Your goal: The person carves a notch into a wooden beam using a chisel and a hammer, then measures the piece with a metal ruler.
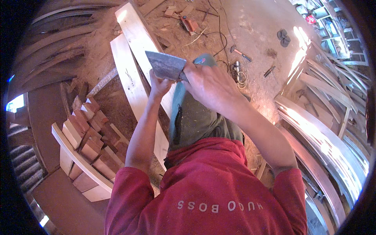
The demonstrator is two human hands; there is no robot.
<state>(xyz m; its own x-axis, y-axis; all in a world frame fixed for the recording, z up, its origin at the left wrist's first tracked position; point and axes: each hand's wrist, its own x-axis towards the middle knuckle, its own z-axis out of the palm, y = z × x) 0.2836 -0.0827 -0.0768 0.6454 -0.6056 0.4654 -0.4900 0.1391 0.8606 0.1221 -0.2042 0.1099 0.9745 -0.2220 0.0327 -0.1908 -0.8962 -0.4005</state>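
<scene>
In front of my lap, a flat grey metal blade is held up and tilted, its broad face showing. My right hand is closed around its right end, fingers wrapped at the edge. Below the blade is my left hand, with a fingertip or thumb showing at the blade's lower left edge. The other left fingers are mostly hidden behind the metal. Two pale planks lie under and beyond my left forearm, one overlapping the other. Dark trousers with a teal strip show beneath my hands.
Reddish and pale wood blocks are piled at the left beside a curved board. A hammer, cables, a red tool and dark sandals lie on the dusty floor. Long boards are stacked at the right, near shelves.
</scene>
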